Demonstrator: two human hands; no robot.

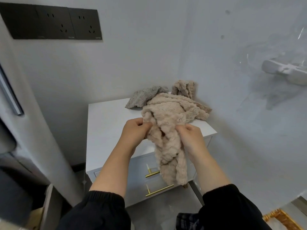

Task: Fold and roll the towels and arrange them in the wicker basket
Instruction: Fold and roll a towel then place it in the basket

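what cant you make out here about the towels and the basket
Head view:
- wicker basket: cut off by the bottom-right corner, inside unseen.
- beige towel: bunched in the left hand and right hand, corners hidden.
- grey towel: partly under the beige towel.
- white wall fixture: blurred.

Beige towel (167,130), grey towel (142,98), white cabinet (106,130) with gold handles (158,190), black sleeves (99,211), black socket panel (53,24), golden wicker basket (282,219).
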